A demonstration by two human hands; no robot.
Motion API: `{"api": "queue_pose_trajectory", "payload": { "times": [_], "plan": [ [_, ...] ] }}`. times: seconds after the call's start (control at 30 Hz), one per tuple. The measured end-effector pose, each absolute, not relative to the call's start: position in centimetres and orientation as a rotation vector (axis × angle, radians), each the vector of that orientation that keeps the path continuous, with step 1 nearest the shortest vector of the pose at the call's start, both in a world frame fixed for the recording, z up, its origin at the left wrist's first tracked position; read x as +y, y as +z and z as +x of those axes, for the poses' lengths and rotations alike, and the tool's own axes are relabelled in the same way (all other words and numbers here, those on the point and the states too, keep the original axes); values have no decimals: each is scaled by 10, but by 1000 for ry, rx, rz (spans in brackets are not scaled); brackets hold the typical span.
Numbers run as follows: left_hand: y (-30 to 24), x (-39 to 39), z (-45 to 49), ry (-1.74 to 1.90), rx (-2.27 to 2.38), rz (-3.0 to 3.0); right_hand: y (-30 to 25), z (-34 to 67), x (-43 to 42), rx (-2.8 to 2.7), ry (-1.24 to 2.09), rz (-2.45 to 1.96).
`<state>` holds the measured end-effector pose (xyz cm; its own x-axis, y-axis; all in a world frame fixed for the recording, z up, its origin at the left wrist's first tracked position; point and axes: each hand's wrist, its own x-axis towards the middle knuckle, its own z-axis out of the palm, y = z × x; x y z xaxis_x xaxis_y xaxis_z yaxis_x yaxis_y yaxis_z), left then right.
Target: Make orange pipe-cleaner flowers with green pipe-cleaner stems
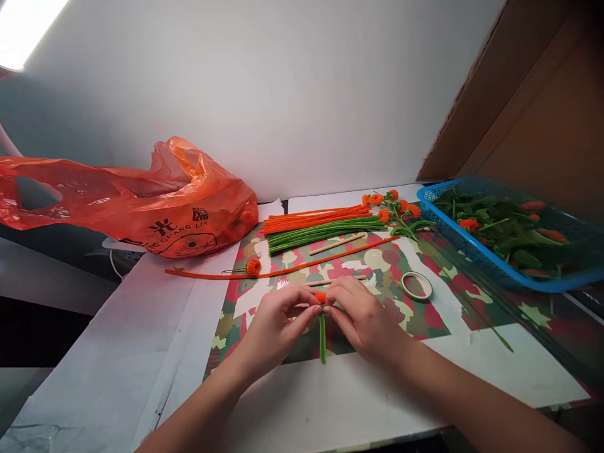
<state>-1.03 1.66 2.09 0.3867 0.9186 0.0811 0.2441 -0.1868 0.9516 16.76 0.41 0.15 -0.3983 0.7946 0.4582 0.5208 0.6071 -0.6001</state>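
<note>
1. My left hand and right hand both have their fingers pinched on the green stem, right under its orange bud.
2. The stem runs near-to-far over the patterned mat, with the bud end away from me and the tail pointing back at me.
3. The only readable writing is "GUANG LIN" on the orange bag, far left.
4. There's bare tabletop toward the near edge. The tape roll sits near my right hand, and the blue basket is at the right edge.
</note>
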Motion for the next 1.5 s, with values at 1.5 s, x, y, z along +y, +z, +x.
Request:
{"api": "queue_pose_trajectory", "payload": {
  "times": [1.5],
  "plan": [
    [-2,4,6,1159,1109,1411,-4,159,6,-1140,1474,-1152]
  ]
}}
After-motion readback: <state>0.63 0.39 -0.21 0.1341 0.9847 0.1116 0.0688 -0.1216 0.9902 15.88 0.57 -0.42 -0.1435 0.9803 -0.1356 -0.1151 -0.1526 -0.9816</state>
